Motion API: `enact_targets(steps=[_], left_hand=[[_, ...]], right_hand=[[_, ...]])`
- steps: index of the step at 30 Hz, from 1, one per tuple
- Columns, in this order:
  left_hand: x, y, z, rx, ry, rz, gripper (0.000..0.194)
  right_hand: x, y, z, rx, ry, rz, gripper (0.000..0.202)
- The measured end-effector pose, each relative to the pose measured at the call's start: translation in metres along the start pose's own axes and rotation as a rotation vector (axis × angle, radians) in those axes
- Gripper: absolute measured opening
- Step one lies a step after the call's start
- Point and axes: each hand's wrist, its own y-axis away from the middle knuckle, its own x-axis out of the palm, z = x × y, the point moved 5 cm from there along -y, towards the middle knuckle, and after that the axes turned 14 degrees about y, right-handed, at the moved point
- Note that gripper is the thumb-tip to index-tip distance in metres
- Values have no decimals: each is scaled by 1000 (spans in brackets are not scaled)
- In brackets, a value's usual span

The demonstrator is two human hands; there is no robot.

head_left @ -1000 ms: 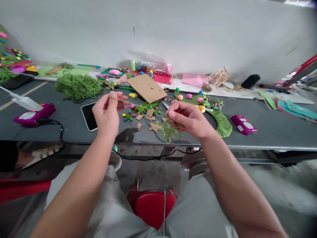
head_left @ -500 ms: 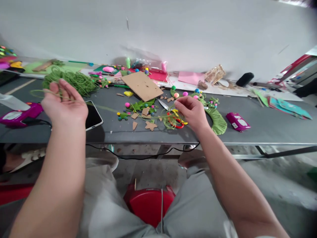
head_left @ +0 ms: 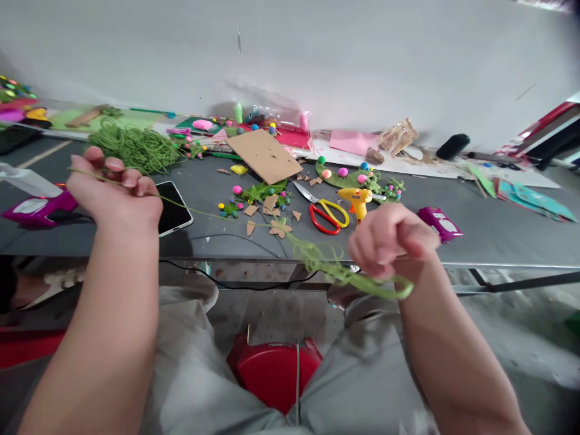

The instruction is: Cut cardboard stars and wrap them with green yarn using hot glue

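Note:
My left hand [head_left: 115, 190] is palm up at the left, fingers half curled around a thin strand of green yarn [head_left: 194, 210]. That strand stretches across to a loose, looped bundle of the same yarn [head_left: 335, 269] at my right hand [head_left: 392, 238]. My right hand is closed, with the bundle hanging along its underside past the table's front edge. Behind my left hand lies a big tangled heap of green yarn [head_left: 136, 148]. Red-and-yellow-handled scissors [head_left: 324, 211] and a yellow glue gun [head_left: 356, 198] are left of and behind my right hand, which hides part of a green wreath [head_left: 339, 177] with pompoms.
Cardboard scraps [head_left: 270, 204] and a cardboard sheet [head_left: 265, 156] lie mid-table. A phone [head_left: 174, 211] is beside my left wrist, a purple device [head_left: 40, 205] further left. At right are a purple packet [head_left: 439, 223] and coloured papers [head_left: 534, 196]. A black cable [head_left: 254, 289] hangs below the edge.
My right hand has moved right and toward me, drawing the yarn bundle off the scissors and past the table edge. My left hand has turned slightly, its fingers more curled.

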Motion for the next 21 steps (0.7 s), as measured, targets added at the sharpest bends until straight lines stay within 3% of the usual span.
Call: enact_targets(steps=[1, 3, 7, 12, 16, 18, 21], left_hand=[[-2, 2, 3, -11, 85, -59, 25], [0, 7, 7, 8, 141, -102, 28], [16, 23, 19, -17, 140, -19, 32], [31, 42, 39, -97, 112, 109, 36], [38, 54, 57, -150, 91, 215, 42], [46, 67, 63, -156, 40, 357, 45], [65, 99, 63, -92, -104, 684, 37]], right_hand=[[-1, -1, -9, 104, 75, 17, 42], [-8, -6, -33, 343, 252, -94, 37], [0, -24, -68, 575, 468, -258, 35], [38, -49, -74, 488, 668, -196, 30], [50, -61, -70, 435, 683, -182, 27], [50, -65, -69, 428, 655, -196, 29], [52, -69, -67, 392, 495, -230, 32]])
